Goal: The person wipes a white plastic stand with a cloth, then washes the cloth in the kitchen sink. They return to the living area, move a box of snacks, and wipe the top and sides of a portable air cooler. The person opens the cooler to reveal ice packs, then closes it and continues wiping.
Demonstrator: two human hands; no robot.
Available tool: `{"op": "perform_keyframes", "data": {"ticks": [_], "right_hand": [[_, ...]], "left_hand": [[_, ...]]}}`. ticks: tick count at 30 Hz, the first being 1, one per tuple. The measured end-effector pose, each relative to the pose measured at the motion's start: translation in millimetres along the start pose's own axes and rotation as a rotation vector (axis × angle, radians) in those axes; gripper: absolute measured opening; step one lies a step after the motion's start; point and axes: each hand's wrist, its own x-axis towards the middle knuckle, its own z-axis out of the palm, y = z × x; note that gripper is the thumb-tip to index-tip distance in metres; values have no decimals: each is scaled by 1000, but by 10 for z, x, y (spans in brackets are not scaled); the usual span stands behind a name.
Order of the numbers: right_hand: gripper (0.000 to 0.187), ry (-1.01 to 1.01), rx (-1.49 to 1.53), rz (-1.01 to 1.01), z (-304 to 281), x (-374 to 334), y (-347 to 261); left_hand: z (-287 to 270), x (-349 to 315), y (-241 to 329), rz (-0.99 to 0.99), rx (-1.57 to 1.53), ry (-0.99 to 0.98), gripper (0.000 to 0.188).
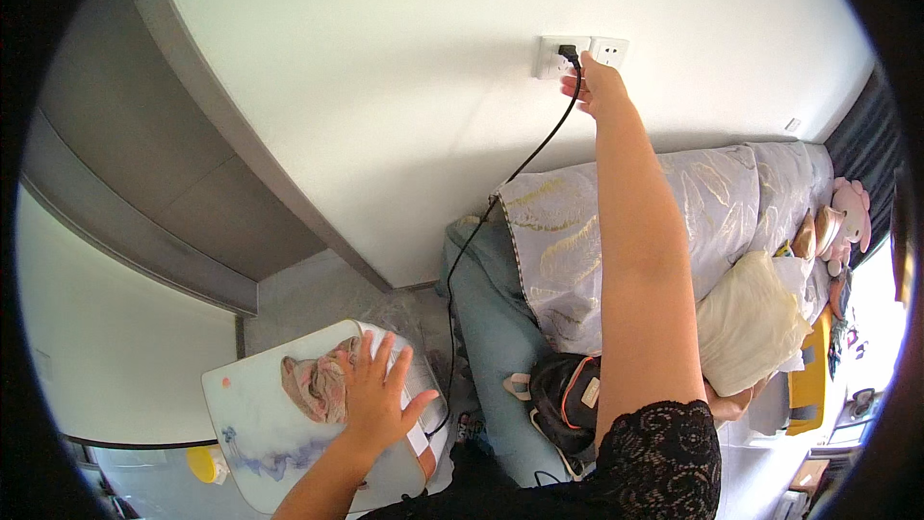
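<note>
My right arm reaches up to the wall, where a black plug (568, 53) sits in the left one of two white wall sockets (550, 58). Just beside the plug is my right hand (602, 87), its fingers apart around the black cord (545, 143) with no visible grip on it. The cord hangs down past the bed to the right edge of a white board (252, 403) with a blue ink-like pattern. Over that board my left hand (378, 404) is spread flat, next to a crumpled brown cloth (313, 385); whether it touches the cloth is unclear.
A bed or sofa with a grey, gold-streaked cover (558, 221) runs along the wall. On it lie a black bag (558, 404), a cream pillow (756, 323) and pink plush toys (847, 217). A yellow-lidded container (202, 464) stands left of the board.
</note>
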Motion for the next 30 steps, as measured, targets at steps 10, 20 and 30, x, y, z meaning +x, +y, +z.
{"op": "perform_keyframes", "data": {"ticks": [10, 20, 30], "right_hand": [[33, -105, 312, 55, -96, -251, 219], [25, -628, 172, -574, -227, -2975, 699], [67, -1239, 58, -804, 715, -3484, 1417]], "left_hand": [[305, 1708, 680, 373, -264, 131, 75], [60, 1319, 519, 75, -624, 230, 41], [-1148, 202, -411, -270, -1422, 656, 23]]}}
